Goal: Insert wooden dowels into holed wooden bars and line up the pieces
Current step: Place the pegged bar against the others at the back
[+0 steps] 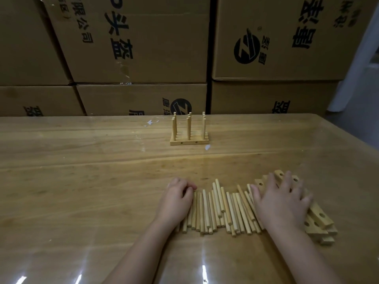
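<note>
A heap of loose wooden dowels lies on the table's near side between my hands. My left hand rests on the heap's left edge with its fingers curled; whether it grips a dowel is hidden. My right hand lies flat, fingers spread, on a pile of holed wooden bars at the right. Farther back stand finished bars side by side, with several dowels upright in their holes.
The wooden table has a glossy clear cover. Stacked cardboard boxes form a wall right behind its far edge. The table's right edge runs diagonally, with floor beyond it.
</note>
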